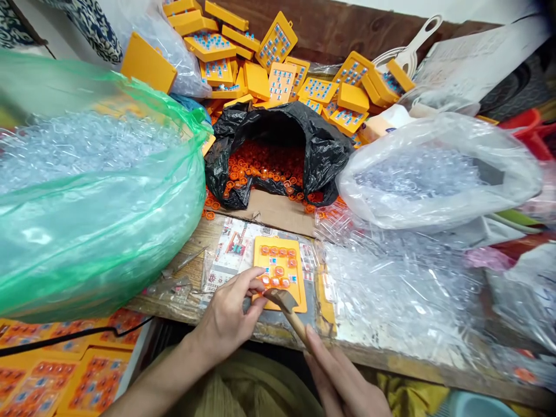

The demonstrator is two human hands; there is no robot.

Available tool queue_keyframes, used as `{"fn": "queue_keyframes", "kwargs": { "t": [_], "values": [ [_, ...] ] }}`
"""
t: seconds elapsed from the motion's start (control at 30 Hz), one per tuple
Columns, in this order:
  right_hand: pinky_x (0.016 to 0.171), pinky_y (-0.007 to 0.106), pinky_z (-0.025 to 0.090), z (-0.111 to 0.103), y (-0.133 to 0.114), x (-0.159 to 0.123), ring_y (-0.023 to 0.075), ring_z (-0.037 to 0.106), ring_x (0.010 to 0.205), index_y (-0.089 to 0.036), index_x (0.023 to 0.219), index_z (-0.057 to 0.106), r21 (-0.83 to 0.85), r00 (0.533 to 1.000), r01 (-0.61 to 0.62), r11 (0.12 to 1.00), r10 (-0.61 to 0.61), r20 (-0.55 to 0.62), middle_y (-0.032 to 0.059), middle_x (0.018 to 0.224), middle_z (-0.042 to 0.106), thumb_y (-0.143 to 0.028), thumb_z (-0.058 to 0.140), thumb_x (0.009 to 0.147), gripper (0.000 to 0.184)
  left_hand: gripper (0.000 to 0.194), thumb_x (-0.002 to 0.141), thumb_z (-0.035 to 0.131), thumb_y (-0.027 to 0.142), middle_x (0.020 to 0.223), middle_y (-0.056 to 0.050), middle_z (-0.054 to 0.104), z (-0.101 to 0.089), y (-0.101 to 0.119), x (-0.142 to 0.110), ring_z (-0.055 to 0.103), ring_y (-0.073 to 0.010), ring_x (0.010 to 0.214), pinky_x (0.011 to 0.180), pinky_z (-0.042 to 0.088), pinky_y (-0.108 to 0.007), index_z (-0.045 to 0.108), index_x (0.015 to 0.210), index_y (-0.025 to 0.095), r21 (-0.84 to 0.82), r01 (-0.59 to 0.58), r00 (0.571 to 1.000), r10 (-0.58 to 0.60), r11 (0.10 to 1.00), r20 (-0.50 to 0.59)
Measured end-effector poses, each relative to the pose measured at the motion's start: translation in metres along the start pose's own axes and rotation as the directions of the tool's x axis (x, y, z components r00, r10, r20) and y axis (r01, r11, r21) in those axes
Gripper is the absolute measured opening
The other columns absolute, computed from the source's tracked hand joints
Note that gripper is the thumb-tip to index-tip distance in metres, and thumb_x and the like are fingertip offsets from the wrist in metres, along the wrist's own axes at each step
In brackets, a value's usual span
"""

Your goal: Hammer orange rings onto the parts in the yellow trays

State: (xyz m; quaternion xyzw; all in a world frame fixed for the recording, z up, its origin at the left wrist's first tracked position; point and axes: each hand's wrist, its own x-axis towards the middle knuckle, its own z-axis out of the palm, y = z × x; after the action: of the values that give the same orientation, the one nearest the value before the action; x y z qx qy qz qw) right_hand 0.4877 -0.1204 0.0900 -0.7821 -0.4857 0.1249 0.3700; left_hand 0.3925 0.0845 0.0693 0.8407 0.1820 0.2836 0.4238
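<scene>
A yellow plastic panel (pixel 299 289) lies flat on the bench in front of me, with several orange caps (pixel 278 270) seated on it and a few blue-and-white pieces (pixel 294 279) showing uncapped. At its lower left, my left hand (pixel 234 304) is closed in a pinch, its fingertips around a small orange cap, mostly hidden. My right hand (pixel 343 370) grips the wooden handle of a hammer (pixel 297 324). The hammer's dark metal head rests over the panel's lower edge, right beside my left fingertips.
Beyond the panel, a black bag (pixel 330 139) spills orange caps. A green bag (pixel 87 231) stands left and a white bag (pixel 438 202) right, both holding clear plastic pieces. Loose clear pieces (pixel 391 289) cover the right bench. Yellow panels (pixel 256 81) pile behind; filled ones (pixel 95 379) lie lower left.
</scene>
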Motion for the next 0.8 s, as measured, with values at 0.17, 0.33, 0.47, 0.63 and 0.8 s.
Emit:
{"fn": "queue_keyframes", "kwargs": {
  "t": [0.17, 0.33, 0.47, 0.63, 0.8],
  "values": [
    [0.075, 0.025, 0.059, 0.002, -0.003, 0.004, 0.0209, 0.072, 0.092, -0.03, 0.127, 0.061, 0.277, 0.894, -0.341, 0.898, 0.401, -0.201, 0.0024, 0.117, 0.071, -0.025, 0.065, 0.084, 0.044, 0.038, 0.08, 0.062, 0.013, 0.084, 0.0, 0.069, 0.002, 0.004, 0.0, 0.066, -0.0122, 0.072, 0.072, 0.057, -0.024, 0.052, 0.116, 0.02, -0.089, 0.143, 0.989, -0.145, 0.986, -0.02],
    [0.035, 0.02, 0.04, 0.006, -0.008, 0.05, 0.0048, 0.043, 0.039, -0.023, 0.12, 0.059, 0.62, 0.729, -0.506, 0.599, 0.681, -0.064, 0.0054, 0.105, 0.07, -0.043, 0.07, 0.078, 0.048, 0.048, 0.08, 0.064, 0.029, 0.123, -0.015, 0.06, 0.004, 0.005, 0.007, 0.06, -0.0263, 0.112, 0.097, 0.05, -0.046, 0.05, 0.124, 0.015, 0.013, 0.289, 0.955, -0.287, 0.957, -0.08],
    [0.034, 0.02, 0.036, 0.019, -0.002, 0.076, 0.0068, 0.042, 0.038, -0.018, 0.131, 0.048, 0.721, 0.721, -0.514, 0.464, 0.689, 0.07, -0.0021, 0.071, 0.063, -0.042, 0.076, 0.069, 0.072, 0.068, 0.081, 0.061, 0.034, 0.142, -0.022, 0.045, 0.012, 0.004, 0.014, 0.036, -0.0349, 0.137, 0.111, 0.031, -0.058, 0.036, 0.14, 0.01, 0.052, 0.292, 0.956, -0.294, 0.955, 0.021],
    [0.034, 0.02, 0.036, 0.018, -0.019, 0.074, 0.0027, 0.041, 0.039, -0.025, 0.127, 0.05, 0.813, 0.679, -0.451, 0.369, 0.733, 0.044, 0.0067, 0.114, 0.065, -0.037, 0.081, 0.064, 0.071, 0.072, 0.087, 0.057, 0.026, 0.153, -0.014, 0.032, 0.017, 0.023, 0.01, 0.034, -0.0281, 0.139, 0.112, 0.036, -0.046, 0.019, 0.149, 0.022, -0.108, 0.227, 0.969, -0.236, 0.968, -0.072],
    [0.036, 0.018, 0.034, -0.001, -0.052, 0.069, 0.0052, 0.039, 0.04, -0.028, 0.121, 0.055, 0.848, 0.689, -0.364, 0.386, 0.724, -0.034, -0.0008, 0.079, 0.067, -0.035, 0.08, 0.068, 0.059, 0.075, 0.089, 0.057, 0.02, 0.156, -0.007, 0.028, 0.008, 0.06, 0.006, 0.029, -0.0262, 0.141, 0.109, 0.043, -0.04, 0.014, 0.149, 0.033, -0.156, 0.024, 0.968, -0.062, 0.987, -0.243]
  ]
}}
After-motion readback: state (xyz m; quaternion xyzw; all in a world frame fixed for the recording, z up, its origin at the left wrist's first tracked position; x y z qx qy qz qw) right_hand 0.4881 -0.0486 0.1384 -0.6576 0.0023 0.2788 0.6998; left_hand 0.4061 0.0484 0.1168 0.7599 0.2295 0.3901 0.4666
